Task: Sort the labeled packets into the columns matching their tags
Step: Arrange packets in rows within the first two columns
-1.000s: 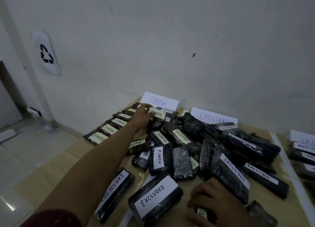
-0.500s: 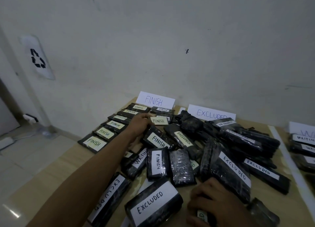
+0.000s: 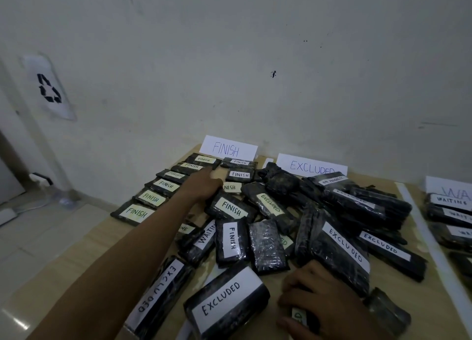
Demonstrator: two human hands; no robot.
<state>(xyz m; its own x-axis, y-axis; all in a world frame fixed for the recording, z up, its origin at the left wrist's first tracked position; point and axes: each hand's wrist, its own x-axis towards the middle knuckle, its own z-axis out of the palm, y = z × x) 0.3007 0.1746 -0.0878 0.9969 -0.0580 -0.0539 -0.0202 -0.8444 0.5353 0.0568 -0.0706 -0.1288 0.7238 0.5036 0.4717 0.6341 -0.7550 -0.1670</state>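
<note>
Left hand [image 3: 201,189] lies flat among FINISH packets [image 3: 150,198]; right hand [image 3: 319,306] presses a small tagged packet [image 3: 298,316]. FINISH column partly filled; mixed pile [image 3: 332,212] unsorted.

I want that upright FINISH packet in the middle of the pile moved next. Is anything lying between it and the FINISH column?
Yes. The upright FINISH packet is hemmed in: a tilted FINISH packet lies just behind it, and the left hand and forearm cross that path. The FINISH column lies beyond them.
</note>
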